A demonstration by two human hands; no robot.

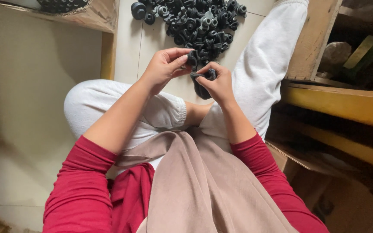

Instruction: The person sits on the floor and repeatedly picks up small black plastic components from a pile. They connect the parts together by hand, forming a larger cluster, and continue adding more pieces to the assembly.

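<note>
Left hand point(165, 67) pinches a small black rubber part point(192, 58), dark and matte. Right hand point(218, 84) grips another rounded black piece point(201, 89) just beside it.

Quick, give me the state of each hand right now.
Left hand: closed, pinching a small black round rubber part.
Right hand: closed, gripping a dark rubber piece.

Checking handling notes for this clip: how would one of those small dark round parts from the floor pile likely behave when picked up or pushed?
Probably light: the left hand pinches one dark part with fingertips alone. Its round, flanged shape suggests it could roll if nudged. The matte, rubbery look of the pile hints at some give, though that's uncertain.
</note>
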